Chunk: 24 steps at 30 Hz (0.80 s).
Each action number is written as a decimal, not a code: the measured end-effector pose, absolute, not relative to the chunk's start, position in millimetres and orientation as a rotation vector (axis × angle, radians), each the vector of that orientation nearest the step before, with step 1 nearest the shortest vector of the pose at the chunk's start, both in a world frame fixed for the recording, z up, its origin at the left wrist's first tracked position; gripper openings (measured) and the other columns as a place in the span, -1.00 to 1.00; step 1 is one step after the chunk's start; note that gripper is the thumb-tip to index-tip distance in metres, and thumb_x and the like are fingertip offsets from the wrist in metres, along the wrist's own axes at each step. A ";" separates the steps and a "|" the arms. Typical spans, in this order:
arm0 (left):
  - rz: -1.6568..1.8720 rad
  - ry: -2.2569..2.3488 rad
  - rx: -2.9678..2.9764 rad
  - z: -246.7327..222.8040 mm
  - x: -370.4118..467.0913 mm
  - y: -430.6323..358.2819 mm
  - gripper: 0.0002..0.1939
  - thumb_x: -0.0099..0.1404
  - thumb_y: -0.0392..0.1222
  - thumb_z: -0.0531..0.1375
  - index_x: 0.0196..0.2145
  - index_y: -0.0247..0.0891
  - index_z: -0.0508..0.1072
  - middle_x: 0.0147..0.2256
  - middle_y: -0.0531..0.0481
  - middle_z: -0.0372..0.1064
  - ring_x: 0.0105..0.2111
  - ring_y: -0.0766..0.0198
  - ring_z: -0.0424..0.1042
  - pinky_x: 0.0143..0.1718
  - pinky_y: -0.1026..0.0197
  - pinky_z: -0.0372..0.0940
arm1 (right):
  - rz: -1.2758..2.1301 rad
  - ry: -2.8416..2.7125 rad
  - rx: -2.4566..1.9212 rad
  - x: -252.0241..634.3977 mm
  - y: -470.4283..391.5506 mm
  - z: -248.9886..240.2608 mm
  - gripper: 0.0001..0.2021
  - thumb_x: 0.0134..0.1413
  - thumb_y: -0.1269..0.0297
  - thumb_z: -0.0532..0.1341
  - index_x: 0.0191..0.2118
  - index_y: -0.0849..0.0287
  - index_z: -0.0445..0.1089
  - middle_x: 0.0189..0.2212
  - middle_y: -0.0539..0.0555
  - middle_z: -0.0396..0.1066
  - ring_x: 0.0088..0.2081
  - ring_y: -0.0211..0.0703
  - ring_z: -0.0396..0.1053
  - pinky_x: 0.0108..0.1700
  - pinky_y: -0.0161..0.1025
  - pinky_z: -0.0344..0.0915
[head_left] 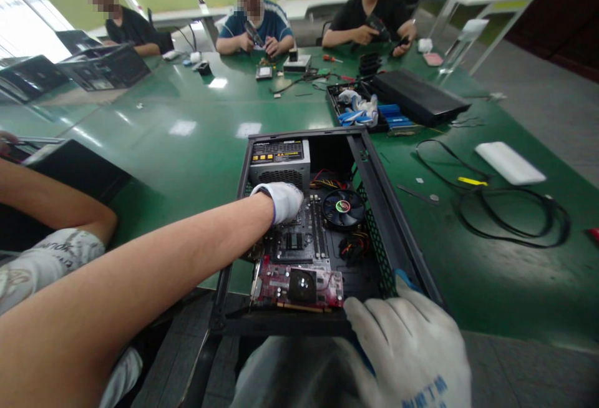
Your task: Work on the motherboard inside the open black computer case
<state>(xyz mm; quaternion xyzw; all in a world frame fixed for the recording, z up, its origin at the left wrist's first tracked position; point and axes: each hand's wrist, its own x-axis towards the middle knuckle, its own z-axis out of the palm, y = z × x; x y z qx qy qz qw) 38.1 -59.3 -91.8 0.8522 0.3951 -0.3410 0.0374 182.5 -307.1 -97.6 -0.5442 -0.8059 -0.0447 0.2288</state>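
Here's the open black metal computer case right before you, its near end jutting past the glossy green table's edge. Your white-gloved left hand is down inside the case, over the dark motherboard, fingers hidden, so no telling their grip. Your greyish-white-gloved right hand grasps the case's near right corner, beside the red graphics card.
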 end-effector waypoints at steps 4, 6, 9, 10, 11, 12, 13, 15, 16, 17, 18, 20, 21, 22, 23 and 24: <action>-1.037 1.218 2.615 -92.9 37.9 -58.5 -0.54 0.04 -0.24 0.31 -0.05 -0.28 0.58 -0.04 -0.25 0.53 -0.05 -0.01 0.51 -0.03 0.16 0.40 | -0.122 -2.218 -1.490 181.3 -305.8 -98.4 -0.75 0.19 0.26 0.09 -0.20 0.19 0.51 -0.48 0.06 0.40 -0.42 -0.10 0.24 -0.04 0.00 0.15; -1.041 1.213 2.614 -92.2 38.2 -58.7 -0.55 0.04 -0.25 0.30 -0.06 -0.32 0.58 -0.05 -0.28 0.53 -0.06 -0.03 0.52 -0.03 0.14 0.41 | -0.134 -2.206 -1.481 181.0 -305.1 -99.2 -0.75 0.19 0.26 0.10 -0.20 0.19 0.51 -0.48 0.06 0.40 -0.43 -0.11 0.24 -0.03 0.00 0.15; -1.041 1.206 2.607 -90.3 38.5 -59.2 -0.53 0.04 -0.25 0.30 -0.05 -0.35 0.58 -0.05 -0.31 0.53 -0.05 -0.06 0.51 -0.03 0.12 0.41 | -0.148 -2.200 -1.473 181.3 -305.2 -99.7 -0.75 0.19 0.25 0.10 -0.21 0.19 0.51 -0.48 0.06 0.41 -0.43 -0.12 0.23 -0.02 0.00 0.15; -1.044 1.209 2.605 -89.7 38.4 -59.3 -0.52 0.04 -0.24 0.30 -0.04 -0.34 0.57 -0.04 -0.30 0.52 -0.04 -0.05 0.51 -0.03 0.12 0.41 | -0.150 -2.198 -1.475 181.5 -305.4 -99.5 -0.74 0.19 0.24 0.10 -0.21 0.20 0.51 -0.48 0.06 0.40 -0.43 -0.12 0.23 -0.02 0.00 0.15; -1.046 1.215 2.602 -89.2 38.3 -59.3 -0.52 0.03 -0.24 0.31 -0.03 -0.33 0.57 -0.03 -0.29 0.52 -0.04 -0.04 0.50 -0.03 0.14 0.40 | -0.153 -2.198 -1.474 181.7 -305.7 -99.2 -0.74 0.20 0.24 0.09 -0.22 0.20 0.51 -0.48 0.06 0.40 -0.43 -0.12 0.23 -0.02 -0.01 0.14; -1.047 1.222 2.598 -88.9 38.1 -59.3 -0.51 0.03 -0.23 0.31 -0.02 -0.30 0.57 -0.02 -0.27 0.52 -0.03 -0.03 0.50 -0.03 0.15 0.40 | -0.152 -2.198 -1.476 181.8 -305.9 -98.8 -0.74 0.20 0.24 0.09 -0.22 0.20 0.51 -0.48 0.06 0.40 -0.43 -0.12 0.23 -0.02 -0.01 0.14; -1.048 1.228 2.593 -88.9 37.8 -59.1 -0.51 0.03 -0.23 0.32 -0.02 -0.29 0.57 -0.01 -0.26 0.51 -0.02 -0.02 0.50 -0.02 0.17 0.39 | -0.153 -2.198 -1.472 181.9 -306.1 -98.5 -0.74 0.21 0.24 0.09 -0.22 0.20 0.51 -0.49 0.06 0.40 -0.43 -0.12 0.23 -0.03 -0.01 0.14; -1.027 1.228 2.589 -89.7 36.9 -58.6 -0.51 0.03 -0.22 0.32 -0.03 -0.29 0.57 -0.01 -0.26 0.51 -0.02 -0.02 0.50 -0.01 0.17 0.38 | -0.144 -2.202 -1.475 182.0 -306.2 -98.1 -0.75 0.20 0.25 0.10 -0.21 0.19 0.51 -0.47 0.06 0.41 -0.42 -0.10 0.24 -0.03 0.00 0.15; -1.013 1.225 2.592 -90.5 36.5 -58.2 -0.52 0.04 -0.22 0.32 -0.03 -0.30 0.57 -0.01 -0.28 0.51 -0.02 -0.04 0.50 0.00 0.15 0.38 | -0.140 -2.205 -1.478 182.1 -306.1 -98.0 -0.75 0.19 0.25 0.10 -0.21 0.19 0.51 -0.47 0.06 0.41 -0.42 -0.09 0.24 -0.04 0.00 0.15; -0.997 1.223 2.598 -91.4 36.2 -57.8 -0.53 0.04 -0.22 0.31 -0.03 -0.32 0.57 -0.02 -0.30 0.51 -0.03 -0.05 0.50 0.00 0.12 0.39 | -0.140 -2.205 -1.475 182.1 -305.9 -98.2 -0.75 0.19 0.25 0.11 -0.20 0.20 0.51 -0.46 0.07 0.41 -0.42 -0.09 0.23 -0.04 0.01 0.15; -0.985 1.225 2.601 -92.4 35.9 -57.4 -0.53 0.05 -0.23 0.31 -0.04 -0.34 0.58 -0.02 -0.31 0.51 -0.03 -0.07 0.50 -0.01 0.10 0.39 | -0.141 -2.208 -1.471 182.2 -305.6 -98.4 -0.75 0.18 0.25 0.11 -0.20 0.20 0.51 -0.47 0.07 0.41 -0.42 -0.09 0.23 -0.04 0.01 0.15; -0.986 1.236 2.599 -94.4 35.5 -56.4 -0.53 0.05 -0.23 0.31 -0.03 -0.35 0.57 -0.04 -0.33 0.52 -0.04 -0.08 0.51 -0.03 0.08 0.41 | -0.151 -2.208 -1.463 182.2 -305.0 -98.8 -0.75 0.18 0.25 0.11 -0.21 0.20 0.51 -0.47 0.07 0.40 -0.42 -0.09 0.22 -0.05 0.01 0.15; -0.995 1.241 2.599 -95.3 35.4 -56.0 -0.52 0.05 -0.22 0.31 -0.03 -0.34 0.57 -0.04 -0.32 0.52 -0.04 -0.08 0.51 -0.03 0.09 0.41 | -0.159 -2.207 -1.453 182.1 -304.6 -98.9 -0.75 0.19 0.25 0.10 -0.22 0.20 0.51 -0.48 0.06 0.39 -0.43 -0.09 0.22 -0.07 0.00 0.15; -1.004 1.245 2.601 -96.0 35.2 -55.5 -0.51 0.04 -0.22 0.32 -0.02 -0.32 0.57 -0.04 -0.31 0.52 -0.04 -0.06 0.51 -0.04 0.11 0.41 | -0.167 -2.205 -1.448 182.0 -304.3 -98.8 -0.75 0.19 0.24 0.10 -0.22 0.20 0.51 -0.48 0.06 0.39 -0.43 -0.09 0.21 -0.08 0.00 0.15; -1.010 1.244 2.603 -96.6 35.0 -55.1 -0.50 0.03 -0.21 0.32 -0.02 -0.31 0.57 -0.04 -0.29 0.53 -0.04 -0.05 0.51 -0.05 0.12 0.41 | -0.170 -2.205 -1.448 181.8 -304.0 -98.6 -0.75 0.20 0.24 0.10 -0.22 0.20 0.51 -0.48 0.07 0.39 -0.43 -0.08 0.21 -0.09 0.00 0.15; -1.014 1.244 2.605 -97.0 34.7 -54.8 -0.49 0.02 -0.20 0.33 -0.02 -0.29 0.56 -0.04 -0.28 0.53 -0.04 -0.04 0.51 -0.05 0.14 0.41 | -0.171 -2.205 -1.451 181.6 -303.8 -98.4 -0.76 0.19 0.25 0.11 -0.22 0.20 0.51 -0.48 0.07 0.39 -0.42 -0.08 0.21 -0.09 -0.01 0.15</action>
